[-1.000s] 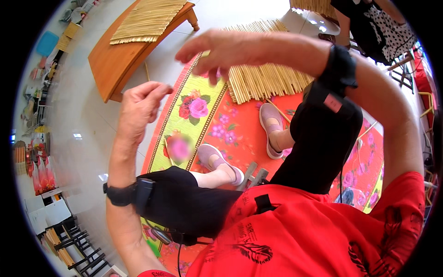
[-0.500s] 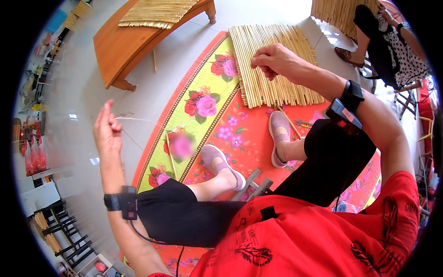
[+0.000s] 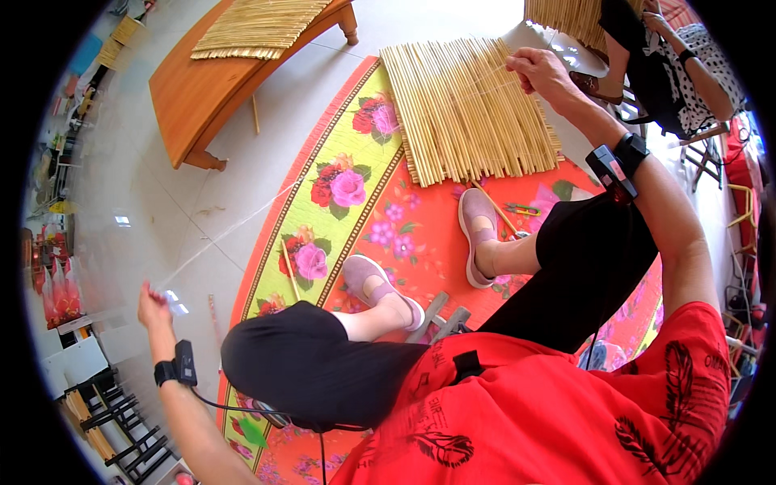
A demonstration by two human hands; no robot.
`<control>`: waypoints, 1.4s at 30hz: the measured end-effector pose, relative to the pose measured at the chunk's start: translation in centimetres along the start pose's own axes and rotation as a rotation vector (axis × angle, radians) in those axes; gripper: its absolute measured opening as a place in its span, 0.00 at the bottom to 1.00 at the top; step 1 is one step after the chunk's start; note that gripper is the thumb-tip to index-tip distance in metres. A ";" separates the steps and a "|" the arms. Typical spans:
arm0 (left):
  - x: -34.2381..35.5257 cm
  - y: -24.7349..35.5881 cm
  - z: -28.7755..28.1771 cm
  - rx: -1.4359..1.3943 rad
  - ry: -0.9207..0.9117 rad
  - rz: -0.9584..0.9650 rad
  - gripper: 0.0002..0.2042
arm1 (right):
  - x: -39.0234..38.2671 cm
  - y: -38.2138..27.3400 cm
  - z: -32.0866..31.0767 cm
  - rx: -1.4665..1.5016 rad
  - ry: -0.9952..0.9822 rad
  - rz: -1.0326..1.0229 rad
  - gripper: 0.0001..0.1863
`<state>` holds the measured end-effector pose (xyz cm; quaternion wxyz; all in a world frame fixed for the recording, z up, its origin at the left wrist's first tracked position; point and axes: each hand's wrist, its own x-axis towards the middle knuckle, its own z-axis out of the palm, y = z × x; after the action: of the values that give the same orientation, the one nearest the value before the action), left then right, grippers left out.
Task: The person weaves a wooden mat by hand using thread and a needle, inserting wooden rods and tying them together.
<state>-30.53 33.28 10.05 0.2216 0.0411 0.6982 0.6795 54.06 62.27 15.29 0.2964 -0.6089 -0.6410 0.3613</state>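
Observation:
A thin, pale thread (image 3: 234,229) is stretched taut from my left hand (image 3: 153,307), out at the far left, up across the floor toward my right hand (image 3: 543,77). Both hands are closed, fingers pinched at the ends of the thread. My right hand is raised over the far right part of a mat of straw-coloured sticks (image 3: 461,121), which lies in front of my feet. How the thread runs over the mat is too faint to follow.
Under my feet is a flowered red and yellow-green rug (image 3: 420,267). On it lie green-handled snips (image 3: 523,209) and loose sticks (image 3: 289,268). A low wooden table (image 3: 202,97) bears another stick mat (image 3: 259,28). A seated person (image 3: 687,81) is at the far right beside a further mat (image 3: 566,18).
My left hand has moved down and outward to the left, and my right hand has moved up and to the right. The thread now spans the gap between them.

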 end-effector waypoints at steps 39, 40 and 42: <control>-28.6 6.6 26.0 0.365 -1.000 -0.016 0.13 | -0.9 -0.6 -10.5 -0.481 -0.271 0.147 0.20; -28.0 5.6 26.3 0.370 -0.973 -0.029 0.13 | -2.6 -1.9 -13.0 -0.429 -0.382 0.197 0.26; -26.8 4.0 26.5 0.374 -0.927 -0.068 0.12 | -3.6 1.8 -14.5 -0.414 -0.332 0.275 0.21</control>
<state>2.23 48.63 21.28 0.5194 0.3549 0.6371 0.4454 67.27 60.16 22.13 0.0056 -0.6702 -0.6521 0.3543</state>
